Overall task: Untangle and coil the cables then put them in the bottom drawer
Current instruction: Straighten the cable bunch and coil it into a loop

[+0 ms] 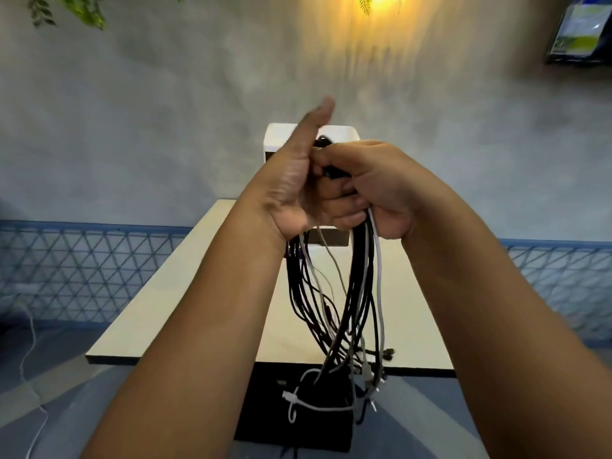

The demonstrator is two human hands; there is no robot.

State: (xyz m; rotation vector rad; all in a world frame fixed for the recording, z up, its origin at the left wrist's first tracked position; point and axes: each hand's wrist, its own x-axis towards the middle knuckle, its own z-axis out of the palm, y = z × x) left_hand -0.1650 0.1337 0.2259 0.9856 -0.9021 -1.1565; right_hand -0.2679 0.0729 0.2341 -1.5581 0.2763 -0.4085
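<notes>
Both hands hold a hanging bundle of black and white cables (334, 293) above a cream rectangular table (185, 279).

The right hand (374, 187) curls its fingers round the top of the bundle, clasping it; the left hand (298, 183) presses against it, thumb raised, its fingers hidden, so its grasp cannot be told. The loose cable ends dangle past the table's near edge. A small white drawer unit (334, 135) stands behind the hands.
</notes>
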